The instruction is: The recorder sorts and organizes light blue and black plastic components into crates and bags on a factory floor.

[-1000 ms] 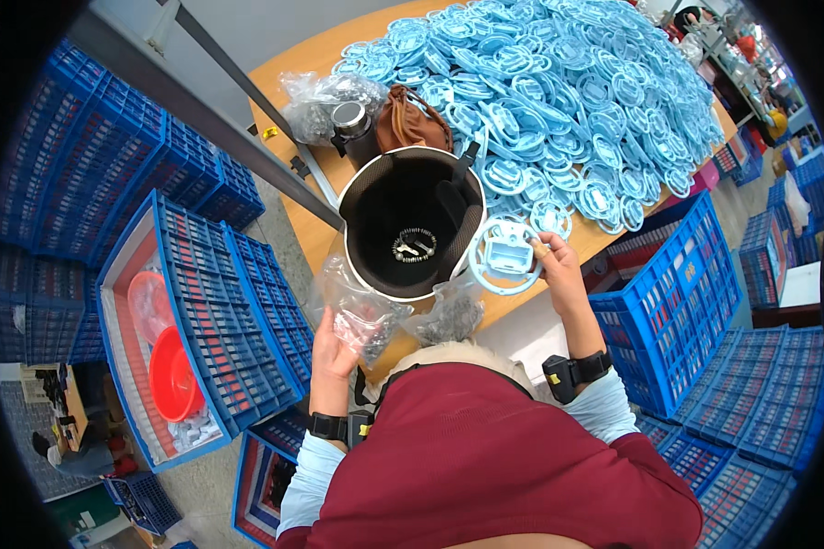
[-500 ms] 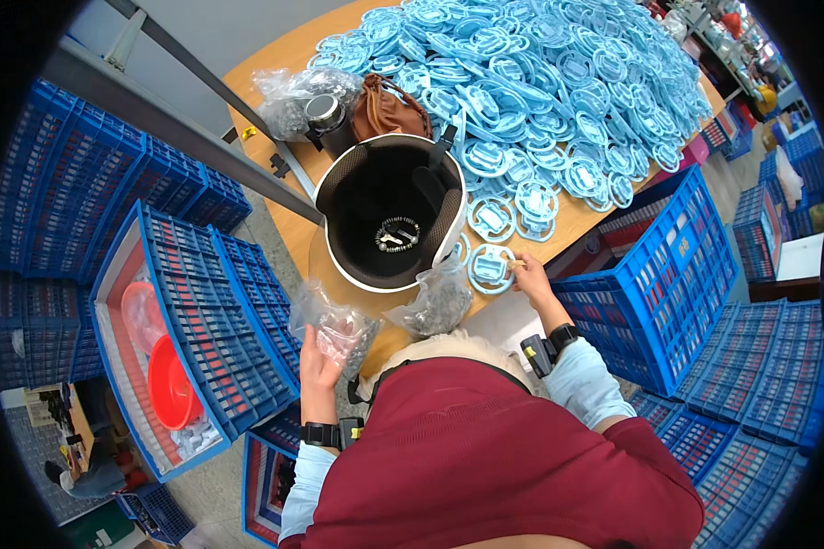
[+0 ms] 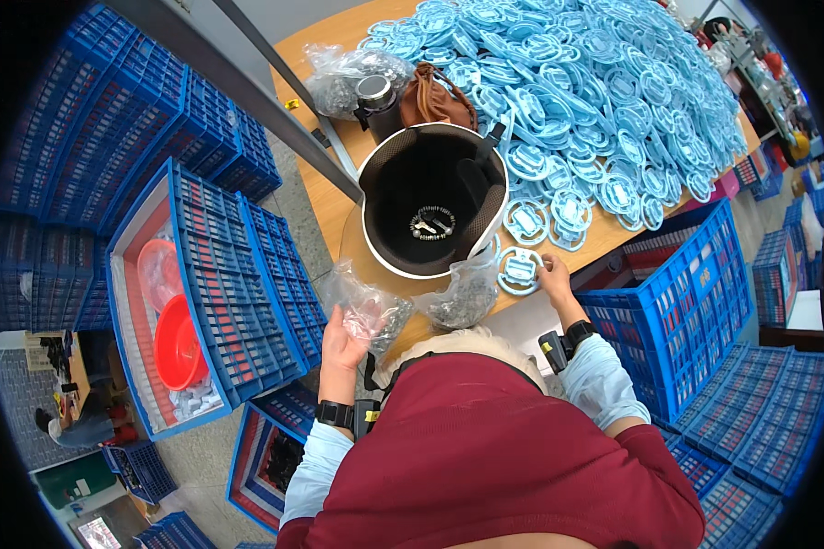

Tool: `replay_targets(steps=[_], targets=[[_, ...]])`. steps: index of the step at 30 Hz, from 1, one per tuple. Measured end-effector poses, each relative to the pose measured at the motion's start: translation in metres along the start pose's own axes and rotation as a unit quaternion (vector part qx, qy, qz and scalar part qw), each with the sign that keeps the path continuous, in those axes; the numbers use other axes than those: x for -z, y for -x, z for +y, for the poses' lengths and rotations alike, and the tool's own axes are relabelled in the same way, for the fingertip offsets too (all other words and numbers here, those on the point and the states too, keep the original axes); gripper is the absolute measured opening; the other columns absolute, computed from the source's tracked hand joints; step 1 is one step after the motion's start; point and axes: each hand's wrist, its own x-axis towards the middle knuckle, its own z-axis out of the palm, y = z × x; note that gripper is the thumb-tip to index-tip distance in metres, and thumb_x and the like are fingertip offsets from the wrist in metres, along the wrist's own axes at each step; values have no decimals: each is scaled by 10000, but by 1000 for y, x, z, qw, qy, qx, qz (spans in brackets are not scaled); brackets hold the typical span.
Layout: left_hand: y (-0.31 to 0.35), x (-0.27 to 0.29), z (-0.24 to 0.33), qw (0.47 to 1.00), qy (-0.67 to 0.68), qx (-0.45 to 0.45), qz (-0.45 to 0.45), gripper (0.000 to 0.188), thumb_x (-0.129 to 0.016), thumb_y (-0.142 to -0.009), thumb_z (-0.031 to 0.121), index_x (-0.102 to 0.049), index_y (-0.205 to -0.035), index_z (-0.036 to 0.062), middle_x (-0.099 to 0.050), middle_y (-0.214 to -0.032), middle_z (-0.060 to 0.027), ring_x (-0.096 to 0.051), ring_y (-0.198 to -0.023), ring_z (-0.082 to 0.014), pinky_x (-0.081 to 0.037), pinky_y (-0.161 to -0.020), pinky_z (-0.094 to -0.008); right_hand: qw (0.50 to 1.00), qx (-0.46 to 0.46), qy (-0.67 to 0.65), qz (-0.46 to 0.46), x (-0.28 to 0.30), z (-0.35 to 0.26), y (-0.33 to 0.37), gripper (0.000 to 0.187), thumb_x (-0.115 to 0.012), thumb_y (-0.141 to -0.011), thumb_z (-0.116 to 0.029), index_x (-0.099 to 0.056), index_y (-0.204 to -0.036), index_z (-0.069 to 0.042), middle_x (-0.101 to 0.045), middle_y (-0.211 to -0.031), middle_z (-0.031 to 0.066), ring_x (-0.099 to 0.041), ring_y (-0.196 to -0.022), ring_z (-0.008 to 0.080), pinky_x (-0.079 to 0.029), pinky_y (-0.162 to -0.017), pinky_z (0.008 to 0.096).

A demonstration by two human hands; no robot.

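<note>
My right hand [image 3: 555,280] pinches the right edge of a light-blue oval plastic part [image 3: 520,271] at the near edge of the table. To the left, my left hand [image 3: 341,344] is against a clear plastic bag [image 3: 375,311] of small dark pieces; its fingers are apart and partly hidden by the plastic. Between my hands sits a second clear bag [image 3: 462,297] with similar dark contents. Just beyond the bags, a white-rimmed helmet [image 3: 375,233] lies upturned, holding a beaded bracelet [image 3: 432,223] and a key.
A large heap of light-blue parts [image 3: 595,110] covers the far table. Behind the helmet stand a dark flask [image 3: 377,105], a brown drawstring pouch [image 3: 438,99] and another clear bag [image 3: 348,78]. Blue crates [image 3: 677,311] flank both sides; a metal post [image 3: 247,101] rises at left.
The whole view has shifted, so the table appears further right. My right hand stays at the light-blue part's edge, and my left hand stays by the clear bag.
</note>
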Motion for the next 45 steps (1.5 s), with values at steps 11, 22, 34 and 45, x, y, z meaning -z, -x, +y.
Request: replay_targets(steps=[11,22,34,45], targets=[[-1,3,-1,1000,-14,-1,12,396,-271,-896,345,-359,-1149,53,-469,-1076,-187,-466,-991,-332,-364,-843,-528,983,-74,-147,-81,9,-23,9,230,-512,-732,-19,-538,-954,33,-551,-658,40,-531,-544,103,-413,-436,225],[-11,12,-7,998,-31,-36,-33,320,-310,-893,173,-432,-1102,-36,-522,-1040,-175,-512,-957,-273,-431,-837,-380,982,-94,-157,-49,10,-18,3,328,-529,-724,-40,-496,-1040,44,-557,-809,68,-540,-682,122,-440,-576,221],[-9,9,-6,997,-58,-54,25,265,-330,-882,183,-494,-979,-1,-565,-903,-127,-546,-812,-230,-459,-709,-311,978,91,-177,-65,-1,-13,-4,472,-508,-691,12,-401,-1150,36,-466,-1112,135,-447,-1038,202,-334,-877,276],[-9,10,-8,996,-67,-49,15,259,-353,-880,192,-492,-993,5,-558,-930,-127,-539,-852,-232,-453,-757,-324,985,119,-126,-9,19,-60,21,271,-591,-721,-106,-550,-961,14,-591,-870,77,-554,-803,148,-428,-735,271]])
